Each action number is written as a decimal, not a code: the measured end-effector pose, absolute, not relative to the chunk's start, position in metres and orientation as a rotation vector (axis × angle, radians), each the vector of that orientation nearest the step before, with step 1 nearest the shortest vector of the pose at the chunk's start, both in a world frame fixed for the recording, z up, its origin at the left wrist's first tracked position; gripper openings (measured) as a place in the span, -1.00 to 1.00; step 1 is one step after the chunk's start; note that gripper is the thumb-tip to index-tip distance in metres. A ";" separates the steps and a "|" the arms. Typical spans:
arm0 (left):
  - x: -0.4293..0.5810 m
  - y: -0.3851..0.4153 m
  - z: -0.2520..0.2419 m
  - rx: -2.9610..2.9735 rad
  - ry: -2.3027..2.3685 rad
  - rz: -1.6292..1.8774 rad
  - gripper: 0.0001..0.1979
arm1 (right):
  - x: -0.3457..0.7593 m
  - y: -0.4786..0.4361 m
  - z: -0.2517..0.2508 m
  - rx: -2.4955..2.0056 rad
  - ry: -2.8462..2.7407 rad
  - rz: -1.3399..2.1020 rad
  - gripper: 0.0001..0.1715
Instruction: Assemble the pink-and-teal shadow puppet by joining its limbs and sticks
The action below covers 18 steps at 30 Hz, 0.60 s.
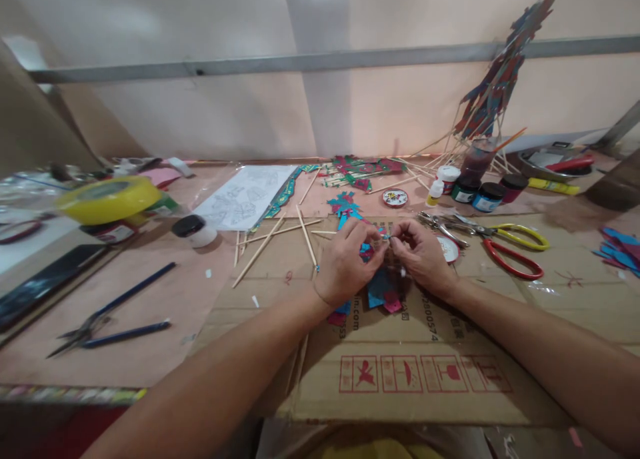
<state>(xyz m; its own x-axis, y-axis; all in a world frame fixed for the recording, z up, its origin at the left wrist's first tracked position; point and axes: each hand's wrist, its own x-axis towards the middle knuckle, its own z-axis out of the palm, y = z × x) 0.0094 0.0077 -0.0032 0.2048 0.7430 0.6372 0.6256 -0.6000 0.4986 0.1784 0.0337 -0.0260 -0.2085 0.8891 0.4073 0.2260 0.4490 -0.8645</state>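
My left hand (350, 259) is closed in a pinch over the cardboard, and a thin wooden stick (326, 232) runs in behind it from the left. Close against it, fingertips almost meeting, my right hand (419, 254) pinches too. A small bluish bit (385, 236) shows between the fingertips; what exactly it is stays hidden. Below the hands lie blue and pink cut pieces (381, 290), and a blue cut piece (345, 209) sits just beyond. To the left, another stick (307, 238) has a blue tip.
Red- and yellow-handled scissors (515, 252) and metal pliers (445, 226) lie right of my hands. Paint jars (489, 196) and a glue bottle (435, 192) stand behind. Leftward are blue-handled pliers (125, 299), a black-lidded jar (194, 231), a drawing sheet (245, 196) and yellow tape (110, 199).
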 end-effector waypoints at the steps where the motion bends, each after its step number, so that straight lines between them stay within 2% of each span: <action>1: 0.011 0.006 -0.002 2.232 1.323 1.348 -0.92 | 0.179 0.034 -0.026 -0.976 -1.695 0.828 -0.96; 7: 0.024 -0.007 0.008 1.186 1.098 1.168 -0.79 | 0.179 0.034 -0.025 -0.975 -1.707 0.769 -0.97; 10: 0.030 -0.009 0.009 0.684 0.897 1.059 -0.83 | 0.180 0.033 -0.023 -0.973 -1.764 0.684 -0.96; 14: 0.035 -0.011 0.010 0.323 0.741 1.001 -0.93 | 0.181 0.032 -0.021 -0.957 -1.824 0.631 -0.93; 18: 0.038 -0.013 0.008 0.155 0.688 1.051 -0.89 | 0.182 0.031 -0.021 -0.939 -1.883 0.583 -0.91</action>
